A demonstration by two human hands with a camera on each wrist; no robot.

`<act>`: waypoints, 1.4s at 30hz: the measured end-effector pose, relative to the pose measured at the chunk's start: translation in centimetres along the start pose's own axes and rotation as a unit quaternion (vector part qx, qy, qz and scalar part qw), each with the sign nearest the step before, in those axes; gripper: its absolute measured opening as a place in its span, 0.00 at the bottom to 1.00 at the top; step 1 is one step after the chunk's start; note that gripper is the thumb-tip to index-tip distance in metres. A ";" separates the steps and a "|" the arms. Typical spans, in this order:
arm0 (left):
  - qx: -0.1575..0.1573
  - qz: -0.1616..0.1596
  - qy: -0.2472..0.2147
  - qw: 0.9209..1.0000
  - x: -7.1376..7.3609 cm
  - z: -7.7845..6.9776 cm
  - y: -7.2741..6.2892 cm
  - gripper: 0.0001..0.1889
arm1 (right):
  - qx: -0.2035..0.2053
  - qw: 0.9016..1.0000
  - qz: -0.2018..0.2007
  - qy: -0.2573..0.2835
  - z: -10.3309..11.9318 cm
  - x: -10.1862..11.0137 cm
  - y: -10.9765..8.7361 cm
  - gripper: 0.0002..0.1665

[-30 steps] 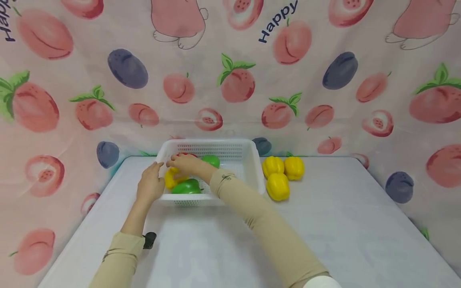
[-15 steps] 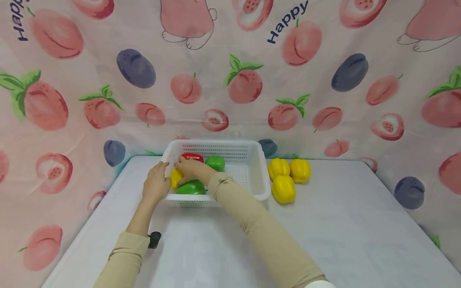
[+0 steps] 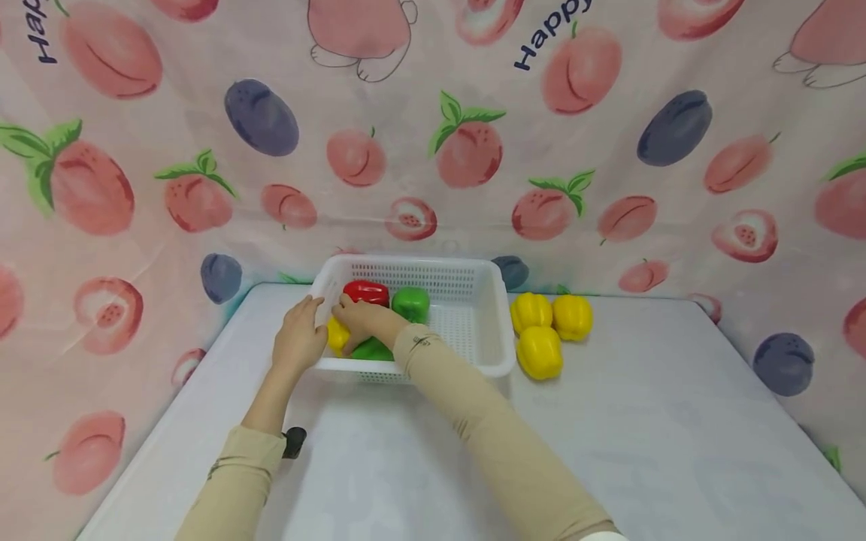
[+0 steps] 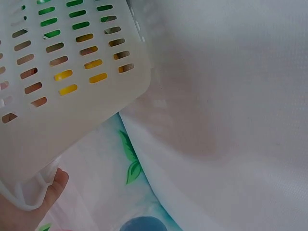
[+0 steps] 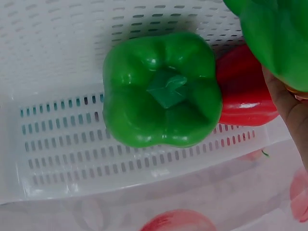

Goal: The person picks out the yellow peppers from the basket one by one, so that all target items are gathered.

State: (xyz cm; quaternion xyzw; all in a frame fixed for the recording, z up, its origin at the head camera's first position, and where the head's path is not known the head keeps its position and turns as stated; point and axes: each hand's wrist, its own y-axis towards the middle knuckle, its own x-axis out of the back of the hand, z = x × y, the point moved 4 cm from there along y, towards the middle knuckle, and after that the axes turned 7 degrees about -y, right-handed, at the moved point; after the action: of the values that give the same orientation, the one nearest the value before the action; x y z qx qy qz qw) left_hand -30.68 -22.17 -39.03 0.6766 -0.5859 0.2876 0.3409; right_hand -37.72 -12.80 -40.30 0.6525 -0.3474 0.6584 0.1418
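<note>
— Looking at the white basket (image 3: 487, 330), where do the hands sit?

— The left hand (image 3: 300, 338) rests against the basket's left wall near its front corner, fingers fairly straight along the rim, clasping nothing. The right hand (image 3: 358, 319) reaches inside the basket at its left end, fingers curled over a yellow pepper (image 3: 336, 334) that lies against that left wall.

— What else lies in the basket?

— A green pepper (image 3: 372, 349) sits at the front wall, just beside the yellow one and partly under the right wrist. A red pepper (image 3: 366, 291) and a second green pepper (image 3: 410, 302) lie side by side, touching, at the back wall.

— And outside the basket?

— Three yellow peppers (image 3: 539, 352) cluster on the white table (image 3: 676, 436) just to the basket's right. Behind the basket hangs a fruit-print cloth (image 3: 203, 113).
</note>
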 end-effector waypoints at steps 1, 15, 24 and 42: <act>0.000 0.001 -0.001 1.000 0.0 -0.1 0.0 0.27 | 0.000 1.000 0.002 -0.001 -0.1 0.0 0.0 0.50; 0.003 -0.003 -0.011 1.000 -0.3 -0.5 -0.2 0.28 | 0.008 1.000 0.004 -0.006 -1.2 0.4 -1.0 0.50; -0.005 -0.005 0.007 1.000 -0.3 -0.9 -0.1 0.28 | 0.006 1.000 -0.007 0.017 -2.1 1.6 -2.6 0.47; 0.000 0.003 0.004 1.000 0.2 -0.4 -0.1 0.28 | 0.006 0.999 -0.029 0.039 -2.5 4.0 -4.3 0.48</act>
State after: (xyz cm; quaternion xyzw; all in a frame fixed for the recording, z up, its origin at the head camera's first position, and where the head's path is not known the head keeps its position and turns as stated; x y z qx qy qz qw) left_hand -30.58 -22.01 -38.64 0.6737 -0.5865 0.2915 0.3424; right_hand -37.31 -9.19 -35.07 0.6370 -0.3191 0.6808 0.1702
